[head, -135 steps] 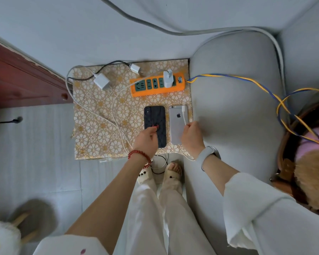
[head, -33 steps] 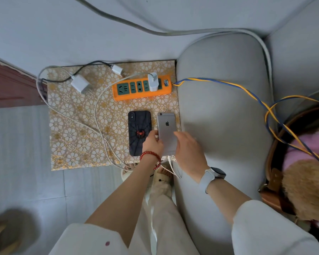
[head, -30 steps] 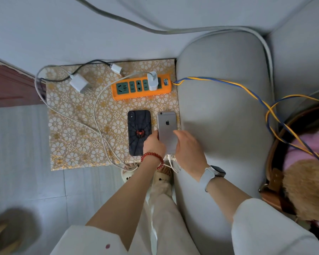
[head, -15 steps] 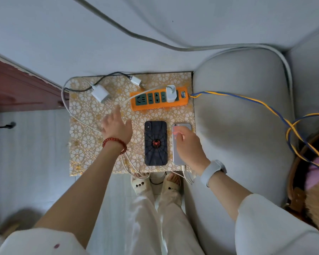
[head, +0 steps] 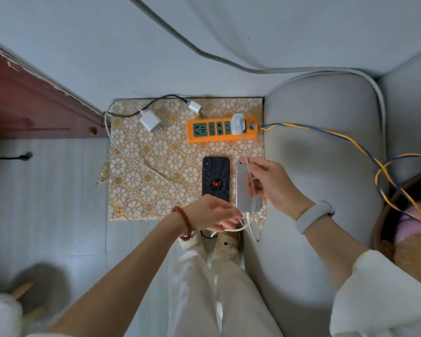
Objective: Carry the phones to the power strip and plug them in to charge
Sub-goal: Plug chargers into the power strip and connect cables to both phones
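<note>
Orange power strip (head: 221, 128): smooth moulded plastic, slight sheen, dark green socket faces.
White charger (head: 237, 124): glossy plastic.
White cable (head: 247, 161): smooth rubbery sheath.
Silver phone (head: 243, 190): brushed-looking metal back, satin finish.
Black phone (head: 215, 178): matt case with web pattern and red spider print.
Table cover (head: 156, 166): shiny sheet, gold floral print on pale ground, edge crinkled.
Loose white adapter (head: 150, 120): glossy plastic.
Sofa arm (head: 321, 147): grey woven cloth, matt.
Wooden frame (head: 34, 105): reddish-brown, varnished, chipped edge.
Wristband (head: 312, 216): matt pale silicone.
Bead bracelet (head: 184, 223): polished red.
</note>
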The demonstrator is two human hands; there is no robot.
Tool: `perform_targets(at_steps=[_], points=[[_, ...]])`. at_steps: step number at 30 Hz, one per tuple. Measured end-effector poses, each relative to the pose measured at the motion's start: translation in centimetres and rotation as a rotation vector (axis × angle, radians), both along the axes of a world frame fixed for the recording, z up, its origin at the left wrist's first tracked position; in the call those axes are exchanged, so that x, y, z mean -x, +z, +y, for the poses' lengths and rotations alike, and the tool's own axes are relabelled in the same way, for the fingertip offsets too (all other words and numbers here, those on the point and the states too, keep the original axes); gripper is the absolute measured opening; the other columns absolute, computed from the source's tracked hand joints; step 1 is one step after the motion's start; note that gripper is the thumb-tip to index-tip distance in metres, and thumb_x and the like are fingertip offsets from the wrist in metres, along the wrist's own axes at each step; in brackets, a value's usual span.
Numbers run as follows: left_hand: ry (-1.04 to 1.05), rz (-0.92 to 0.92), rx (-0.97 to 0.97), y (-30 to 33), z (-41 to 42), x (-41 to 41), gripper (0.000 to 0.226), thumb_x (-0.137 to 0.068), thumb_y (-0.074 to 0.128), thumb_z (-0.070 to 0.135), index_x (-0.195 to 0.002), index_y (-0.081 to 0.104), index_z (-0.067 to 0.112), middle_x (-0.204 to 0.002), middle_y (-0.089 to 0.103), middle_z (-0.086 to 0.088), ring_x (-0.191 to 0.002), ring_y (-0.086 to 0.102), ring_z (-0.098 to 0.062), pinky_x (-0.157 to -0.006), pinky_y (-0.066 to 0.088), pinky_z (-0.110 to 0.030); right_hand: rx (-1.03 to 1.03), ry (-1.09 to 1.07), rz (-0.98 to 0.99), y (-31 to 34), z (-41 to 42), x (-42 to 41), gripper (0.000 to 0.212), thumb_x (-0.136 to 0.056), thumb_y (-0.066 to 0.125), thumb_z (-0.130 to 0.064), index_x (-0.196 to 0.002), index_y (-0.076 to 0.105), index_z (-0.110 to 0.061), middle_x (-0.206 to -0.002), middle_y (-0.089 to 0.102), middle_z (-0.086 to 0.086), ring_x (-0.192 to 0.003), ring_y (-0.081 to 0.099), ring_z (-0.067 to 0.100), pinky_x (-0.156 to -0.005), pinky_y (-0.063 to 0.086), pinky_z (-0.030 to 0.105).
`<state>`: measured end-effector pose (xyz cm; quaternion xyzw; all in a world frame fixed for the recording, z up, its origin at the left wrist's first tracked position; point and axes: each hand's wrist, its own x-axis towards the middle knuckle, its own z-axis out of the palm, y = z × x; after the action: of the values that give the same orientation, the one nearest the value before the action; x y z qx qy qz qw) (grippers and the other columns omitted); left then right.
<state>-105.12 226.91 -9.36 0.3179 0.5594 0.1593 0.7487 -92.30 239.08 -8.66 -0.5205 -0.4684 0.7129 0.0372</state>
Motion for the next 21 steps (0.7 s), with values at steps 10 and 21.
perform_targets(at_steps=[10, 21], points=[[0.57, 0.839, -0.043, -3.6, 1.3, 7.0, 0.033, -0.09, 0.045, 0.014, -0.122, 0.049, 0.006, -0.128, 0.052, -0.015, -0.092, 0.052, -0.015, -0.071, 0.048, -0.024, -1.067, 0.67, -0.721, -2.4, -0.1, 0.8, 0.072, -0.081, 0.05, 0.001, -0.144, 0.017, -0.01, -0.138, 0.038, 0.021, -0.122, 0.042, 0.039, -0.089, 0.043, 0.046], [0.929, 0.88, 0.112, -5.9, 1.2, 18.2, 0.082, -0.085, 0.053, 0.021, -0.143, -0.004, 0.01, -0.151, 0.021, -0.015, -0.138, 0.021, -0.035, -0.112, 0.022, -0.053, -1.199, 0.992, -0.493, -3.6, -1.7, 10.6, 0.065, -0.087, 0.046, -0.002, -0.144, 0.017, -0.014, -0.154, 0.018, 0.01, -0.144, 0.007, 0.027, -0.118, 0.003, 0.047]])
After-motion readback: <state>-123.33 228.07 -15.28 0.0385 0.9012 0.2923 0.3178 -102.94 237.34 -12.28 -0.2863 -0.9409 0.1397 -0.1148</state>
